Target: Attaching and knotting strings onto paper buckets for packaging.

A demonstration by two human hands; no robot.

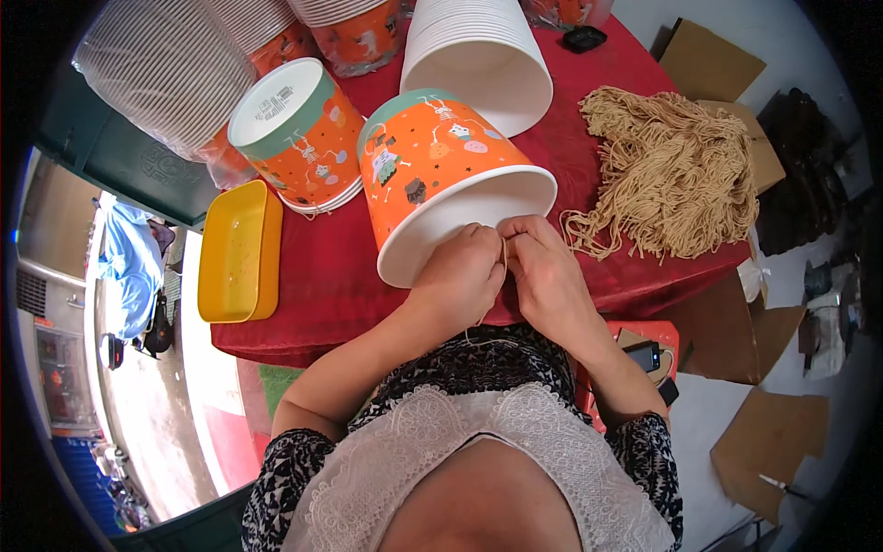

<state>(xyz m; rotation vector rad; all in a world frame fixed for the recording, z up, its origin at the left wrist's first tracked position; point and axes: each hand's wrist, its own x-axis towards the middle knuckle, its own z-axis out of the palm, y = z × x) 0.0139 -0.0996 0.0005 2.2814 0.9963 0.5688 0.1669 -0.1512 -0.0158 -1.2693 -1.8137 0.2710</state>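
Note:
An orange paper bucket (pixel 441 166) with a green base and cartoon skeletons lies tilted on its side, its white mouth facing me. At the near edge of its rim my left hand (pixel 462 274) is closed, fingertips pinched together. Right beside it my right hand (pixel 550 281) is closed too, meeting the left at the fingertips. Between them runs a thin beige cord (pixel 504 256), pinched by both hands, with a loose end hanging toward my lap. Whether the cord passes through the bucket's wall is hidden by my fingers.
A heap of beige cords (pixel 671 175) lies on the red tablecloth (pixel 322 299) at right. Left are a yellow tray (pixel 241 253) and an upside-down orange bucket (pixel 299 138). White nested buckets (pixel 474 55) and wrapped stacks (pixel 161 74) stand behind. A phone (pixel 642 356) rests on a red stool.

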